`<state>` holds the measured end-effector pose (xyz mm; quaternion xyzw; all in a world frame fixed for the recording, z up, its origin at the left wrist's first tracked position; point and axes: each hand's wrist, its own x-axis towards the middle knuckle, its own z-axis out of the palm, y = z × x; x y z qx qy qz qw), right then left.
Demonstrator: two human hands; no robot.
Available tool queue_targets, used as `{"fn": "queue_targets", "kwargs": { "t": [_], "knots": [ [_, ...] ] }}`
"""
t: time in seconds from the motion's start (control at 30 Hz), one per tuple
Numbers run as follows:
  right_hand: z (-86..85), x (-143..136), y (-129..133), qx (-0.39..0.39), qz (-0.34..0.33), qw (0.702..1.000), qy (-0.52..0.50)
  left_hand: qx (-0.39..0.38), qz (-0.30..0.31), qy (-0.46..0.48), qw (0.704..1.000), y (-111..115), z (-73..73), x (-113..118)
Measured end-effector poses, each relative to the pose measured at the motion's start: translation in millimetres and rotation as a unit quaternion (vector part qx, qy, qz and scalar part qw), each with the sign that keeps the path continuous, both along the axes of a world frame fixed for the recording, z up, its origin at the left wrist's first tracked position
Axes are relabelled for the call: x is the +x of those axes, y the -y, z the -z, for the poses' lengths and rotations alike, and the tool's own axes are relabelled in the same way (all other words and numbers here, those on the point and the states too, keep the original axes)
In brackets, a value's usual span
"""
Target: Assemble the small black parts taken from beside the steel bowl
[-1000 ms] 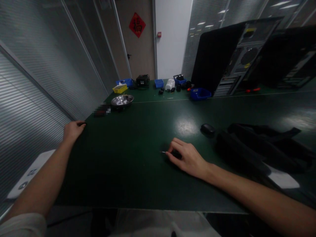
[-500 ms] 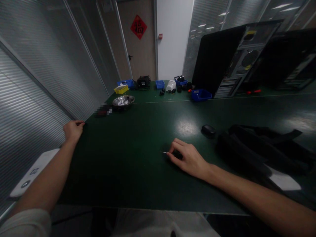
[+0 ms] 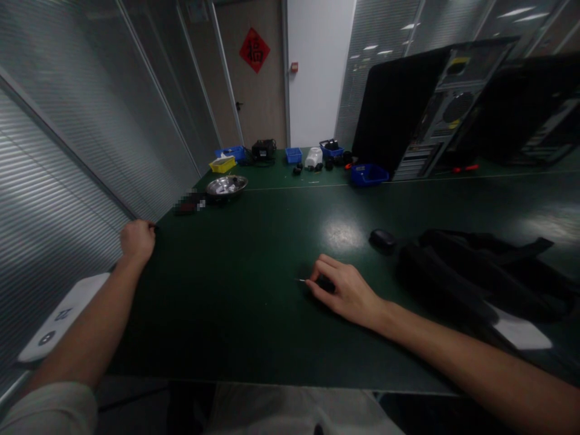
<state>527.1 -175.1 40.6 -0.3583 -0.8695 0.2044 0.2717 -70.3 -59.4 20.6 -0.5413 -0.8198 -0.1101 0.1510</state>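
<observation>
My right hand (image 3: 342, 287) rests over the middle of the dark green table (image 3: 217, 290), thumb and forefinger pinched on a thin, light pin-like piece (image 3: 301, 280) that points left. At the table's left edge is my left hand (image 3: 137, 240), its fingers curled closed; a small dark tip (image 3: 156, 227) sticks out beyond them, and what it belongs to is too small to name. A black mouse (image 3: 383, 239) lies beyond my right hand, to its right.
On the right lie a black bag (image 3: 475, 272) and a large computer case (image 3: 408, 109). Farther back stand a metal bowl (image 3: 226, 186), a yellow tray (image 3: 222, 165) and a blue bin (image 3: 369, 174). A white device (image 3: 63, 317) is beside my left forearm.
My left hand has shifted slightly to the right and turned, with its fingers more hidden behind its back. My right hand and the thin piece have stayed in place.
</observation>
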Motion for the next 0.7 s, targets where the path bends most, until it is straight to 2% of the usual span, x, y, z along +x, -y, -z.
{"fn": "queue_targets", "kwargs": {
  "t": [0.37,0.7],
  "knots": [
    [1.9,0.7,-0.5,0.000,0.001,1.000,0.009,-0.015,-0.024,-0.050,0.998,2.3,-3.9,10.3],
    [0.0,0.6,-0.5,0.002,-0.001,1.000,0.007,-0.016,-0.038,-0.032,0.999,1.4,-3.7,10.1]
  ]
}}
